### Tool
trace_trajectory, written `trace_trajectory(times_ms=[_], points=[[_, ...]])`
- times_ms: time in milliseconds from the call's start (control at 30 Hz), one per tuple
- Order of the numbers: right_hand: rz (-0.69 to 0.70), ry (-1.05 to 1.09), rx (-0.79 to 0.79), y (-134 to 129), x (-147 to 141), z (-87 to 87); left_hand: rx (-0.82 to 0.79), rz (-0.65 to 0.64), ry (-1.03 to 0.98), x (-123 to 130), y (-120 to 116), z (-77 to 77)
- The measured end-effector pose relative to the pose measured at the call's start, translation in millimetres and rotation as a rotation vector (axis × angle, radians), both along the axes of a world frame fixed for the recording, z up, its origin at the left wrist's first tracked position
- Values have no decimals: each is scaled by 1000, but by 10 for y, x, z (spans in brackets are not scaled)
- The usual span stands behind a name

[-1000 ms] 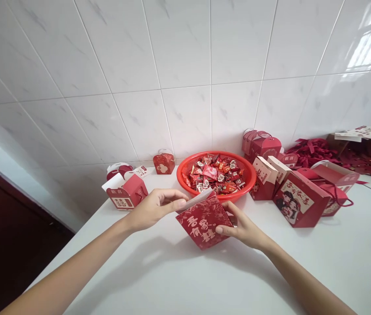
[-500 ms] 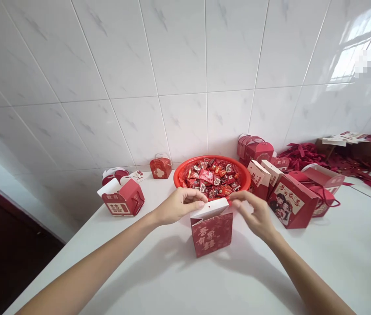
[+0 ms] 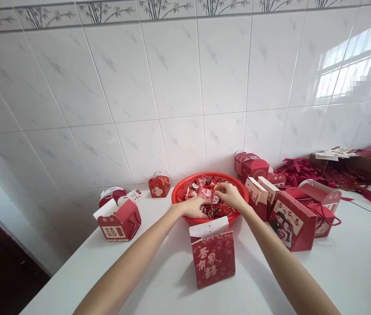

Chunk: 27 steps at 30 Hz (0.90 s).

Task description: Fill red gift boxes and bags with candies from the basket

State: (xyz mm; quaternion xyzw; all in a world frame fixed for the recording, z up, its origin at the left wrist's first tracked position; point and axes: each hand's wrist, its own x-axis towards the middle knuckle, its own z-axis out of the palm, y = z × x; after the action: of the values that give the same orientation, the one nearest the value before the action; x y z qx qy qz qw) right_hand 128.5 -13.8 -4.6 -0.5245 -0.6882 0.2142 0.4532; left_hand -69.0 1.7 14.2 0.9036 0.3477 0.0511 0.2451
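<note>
Both my hands reach into a red plastic basket (image 3: 176,196) heaped with small red-wrapped candies (image 3: 205,192). My left hand (image 3: 197,206) lies low over the front of the heap, thumb and fingers apart, tips among the candies. At the right side of the heap, my right hand (image 3: 230,195) has its fingers curled down and pinched at a wrapped candy; the tips are partly hidden. Just in front of the basket a dark red gift box (image 3: 214,260) with gold characters stands upright on the table, its white top flap raised. Neither hand touches that box.
Another open red box (image 3: 119,222) stands on the left of the white table (image 3: 162,280). A small red box (image 3: 159,186) sits by the tiled wall. Several boxes, one with a printed couple (image 3: 292,223), crowd the right, with dark red ribbons (image 3: 300,171) behind.
My hands have left the gift box's top flap and moved forward into the candy basket. The box stays standing with its flap up. The camera view has tilted upward.
</note>
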Motion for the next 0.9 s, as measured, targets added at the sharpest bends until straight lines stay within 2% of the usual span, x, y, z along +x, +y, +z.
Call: trace_trajectory(times_ms=[100,233,433,600,767,900], points=[[88,-51,-114,109,-21,-91,-75,3,50,81,105,-164],[221,-30,-209,142,-2,-150,-166,95,-90,147,168,-302],[328,180,-321,112,36,-136,81,278,-422,156,217,-265],[307,335,-321,93,79,-128,65,314,-609,127,200,-224],[321,424,-293,56,60,-88,-34,218,-634,135,174,-239],[169,631,-215,44,68,-65,-46,303,-610,161,156,-249]])
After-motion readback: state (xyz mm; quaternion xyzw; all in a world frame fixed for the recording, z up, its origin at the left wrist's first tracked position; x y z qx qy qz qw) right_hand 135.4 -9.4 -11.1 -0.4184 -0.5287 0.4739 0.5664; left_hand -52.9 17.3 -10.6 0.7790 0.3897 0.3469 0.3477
